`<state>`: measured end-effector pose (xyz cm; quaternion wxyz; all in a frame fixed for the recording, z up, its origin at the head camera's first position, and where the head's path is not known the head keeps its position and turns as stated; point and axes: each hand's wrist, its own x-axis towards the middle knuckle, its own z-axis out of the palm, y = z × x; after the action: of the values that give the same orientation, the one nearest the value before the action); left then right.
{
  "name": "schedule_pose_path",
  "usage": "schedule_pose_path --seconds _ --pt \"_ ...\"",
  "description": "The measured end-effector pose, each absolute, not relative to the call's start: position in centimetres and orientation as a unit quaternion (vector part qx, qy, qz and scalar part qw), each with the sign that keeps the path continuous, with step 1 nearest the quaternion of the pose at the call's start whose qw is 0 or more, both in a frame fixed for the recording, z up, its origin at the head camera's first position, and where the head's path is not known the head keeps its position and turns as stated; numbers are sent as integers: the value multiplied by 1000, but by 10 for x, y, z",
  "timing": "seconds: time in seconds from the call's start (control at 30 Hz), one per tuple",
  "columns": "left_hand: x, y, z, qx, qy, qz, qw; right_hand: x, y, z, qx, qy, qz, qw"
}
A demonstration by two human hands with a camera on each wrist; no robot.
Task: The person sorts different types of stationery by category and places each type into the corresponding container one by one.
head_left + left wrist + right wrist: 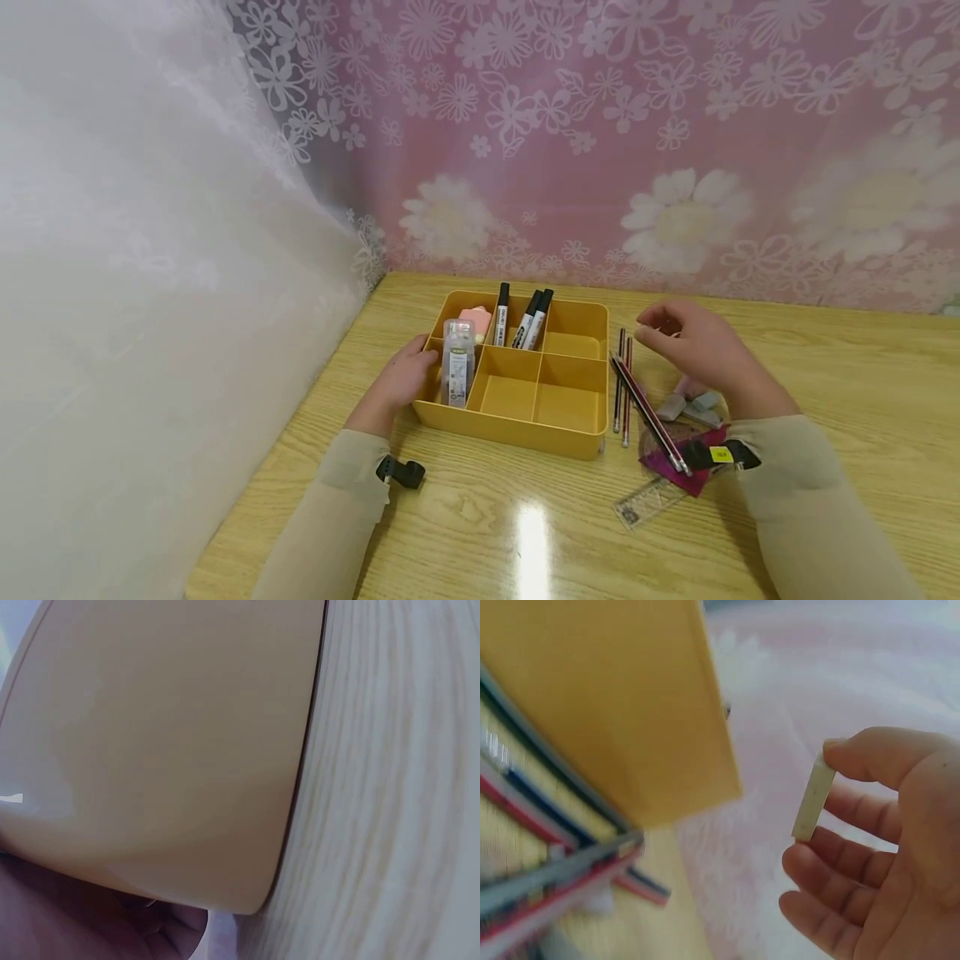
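Note:
A yellow tray with several compartments sits on the wooden table. My left hand holds its left wall, thumb at the rim; the left wrist view shows only that wall and part of the hand. My right hand hovers right of the tray, above the pencils. In the right wrist view the right hand pinches a small flat cream piece between thumb and fingers. The tray holds black markers, a pink eraser and a clear box.
Red-and-black pencils lie right of the tray, one of them slanting over a magenta sheet. A clear ruler and pale small items lie beside my right wrist. A flowered pink curtain hangs behind; white fabric borders the left.

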<state>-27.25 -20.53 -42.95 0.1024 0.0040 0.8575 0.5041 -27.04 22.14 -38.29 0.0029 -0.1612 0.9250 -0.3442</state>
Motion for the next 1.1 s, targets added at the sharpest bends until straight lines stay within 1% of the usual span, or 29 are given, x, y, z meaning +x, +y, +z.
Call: schedule_pose_path --seconds 0.17,0.3,0.43,0.7,1.1 --pt "-273 -206 -431 3 854 510 101 -262 197 -375 -199 909 -365 -19" --pt "-274 -206 -432 3 855 509 102 -259 180 -378 -228 902 -364 -30" --pt "-275 -207 -433 1 855 509 103 -258 170 -382 -236 908 -344 -30" --pt "-275 -206 -433 -2 853 511 104 -261 165 -390 -231 920 -317 -13" --pt "-273 -206 -432 2 852 513 105 -257 169 -385 -235 922 -306 -38"
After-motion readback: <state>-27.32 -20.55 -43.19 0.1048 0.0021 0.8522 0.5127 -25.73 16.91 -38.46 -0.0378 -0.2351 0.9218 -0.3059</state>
